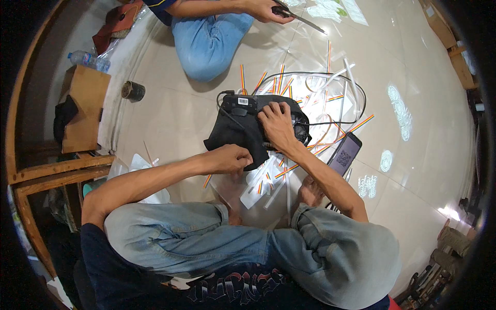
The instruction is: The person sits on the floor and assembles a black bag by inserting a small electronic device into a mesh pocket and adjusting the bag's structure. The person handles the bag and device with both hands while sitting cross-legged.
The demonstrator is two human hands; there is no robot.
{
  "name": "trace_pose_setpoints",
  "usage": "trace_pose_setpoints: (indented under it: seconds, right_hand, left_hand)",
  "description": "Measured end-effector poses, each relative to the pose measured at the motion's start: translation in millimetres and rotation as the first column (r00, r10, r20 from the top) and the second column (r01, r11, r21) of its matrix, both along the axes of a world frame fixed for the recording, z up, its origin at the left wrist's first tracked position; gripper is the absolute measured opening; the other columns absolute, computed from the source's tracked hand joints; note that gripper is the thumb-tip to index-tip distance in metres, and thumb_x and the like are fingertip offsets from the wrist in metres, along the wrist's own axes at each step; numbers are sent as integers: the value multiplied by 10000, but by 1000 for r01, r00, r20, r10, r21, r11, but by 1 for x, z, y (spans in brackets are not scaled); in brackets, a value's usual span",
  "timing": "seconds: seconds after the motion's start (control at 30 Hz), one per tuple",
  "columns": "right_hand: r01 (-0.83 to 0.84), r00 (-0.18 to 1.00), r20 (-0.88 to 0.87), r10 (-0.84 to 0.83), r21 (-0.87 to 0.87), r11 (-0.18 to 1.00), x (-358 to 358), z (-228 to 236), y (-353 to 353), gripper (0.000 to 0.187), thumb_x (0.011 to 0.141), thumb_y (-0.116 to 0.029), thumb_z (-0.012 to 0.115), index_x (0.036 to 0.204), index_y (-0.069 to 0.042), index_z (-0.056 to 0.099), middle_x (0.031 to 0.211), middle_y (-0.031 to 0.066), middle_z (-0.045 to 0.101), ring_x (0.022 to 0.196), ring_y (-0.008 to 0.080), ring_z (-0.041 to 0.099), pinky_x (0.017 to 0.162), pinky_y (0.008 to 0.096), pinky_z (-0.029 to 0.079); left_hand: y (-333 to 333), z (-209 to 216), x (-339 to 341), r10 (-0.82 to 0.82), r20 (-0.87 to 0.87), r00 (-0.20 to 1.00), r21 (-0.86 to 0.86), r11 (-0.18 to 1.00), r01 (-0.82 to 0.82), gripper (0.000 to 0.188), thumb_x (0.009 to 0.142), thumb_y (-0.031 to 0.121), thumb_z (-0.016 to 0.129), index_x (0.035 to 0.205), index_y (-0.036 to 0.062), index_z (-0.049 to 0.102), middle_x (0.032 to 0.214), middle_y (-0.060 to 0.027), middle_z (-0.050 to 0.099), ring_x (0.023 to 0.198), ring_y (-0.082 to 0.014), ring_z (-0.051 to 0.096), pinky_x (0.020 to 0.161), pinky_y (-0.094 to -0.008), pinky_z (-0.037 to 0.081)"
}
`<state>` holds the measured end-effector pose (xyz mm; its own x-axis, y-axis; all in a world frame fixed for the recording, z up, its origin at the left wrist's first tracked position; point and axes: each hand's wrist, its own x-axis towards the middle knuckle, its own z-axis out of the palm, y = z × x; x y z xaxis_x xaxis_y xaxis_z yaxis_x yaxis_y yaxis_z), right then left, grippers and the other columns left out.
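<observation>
A black fabric bag (235, 132) sits on the floor in front of my crossed legs. Along its far edge lies a black electronic device (239, 103) with a pale label and a plugged-in cable. My right hand (278, 123) grips the bag's right part, fingers bent over it. At the near edge, my left hand (230, 159) is closed with curled fingers against the fabric; its fingertips are partly hidden. Beneath and around the bag are white sheets (256, 187) and several strips striped red, yellow and black (365, 123). A black cable (365, 95) loops behind.
A phone (345, 154) showing a square code lies beside my right forearm. Across from me, another person's hand (266, 10) holds dark scissors (305, 20). To the left are a cardboard box (88, 106), a plastic bottle (89, 60), a dark cylinder (133, 91) and a wooden frame (62, 169).
</observation>
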<state>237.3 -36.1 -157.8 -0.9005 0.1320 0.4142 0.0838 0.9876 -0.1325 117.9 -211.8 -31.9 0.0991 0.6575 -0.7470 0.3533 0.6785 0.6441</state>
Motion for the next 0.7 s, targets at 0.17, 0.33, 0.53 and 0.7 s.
trace_pose_setpoints:
  seconds: [0.17,0.33,0.53,0.7]
  right_hand:
    - [29,978,-190,-90,-304,952,13,5,-7,208,812,-95,723,1012,-71,673,962,60,660,1054,262,591,915,468,390]
    - [136,919,-222,-325,-597,791,28,21,-13,112,862,-95,751,953,-68,691,922,54,667,963,255,604,883,421,399]
    - [19,863,-160,-479,-937,348,30,3,-15,168,911,-37,718,1061,-23,642,941,87,661,949,216,639,885,359,464]
    - [-169,868,-211,-449,-977,131,26,26,-23,271,951,8,663,1183,11,524,998,103,665,976,184,662,893,299,494]
  left_hand:
    - [-1,-6,-5,29,-56,998,38,999,-27,300,1033,184,523,1182,-27,677,891,-111,710,805,-181,667,729,-357,538]
    - [14,-22,-12,74,-409,910,483,863,147,264,956,94,612,1185,-34,643,999,-183,713,893,-285,701,791,-419,558]
    - [72,-32,-17,2,-696,718,420,812,405,324,934,144,667,1218,2,603,1086,-195,666,1032,-401,665,841,-484,553]
    - [92,-58,-23,-84,-807,585,319,771,551,212,923,151,659,1072,9,608,990,-189,666,902,-404,693,736,-507,566]
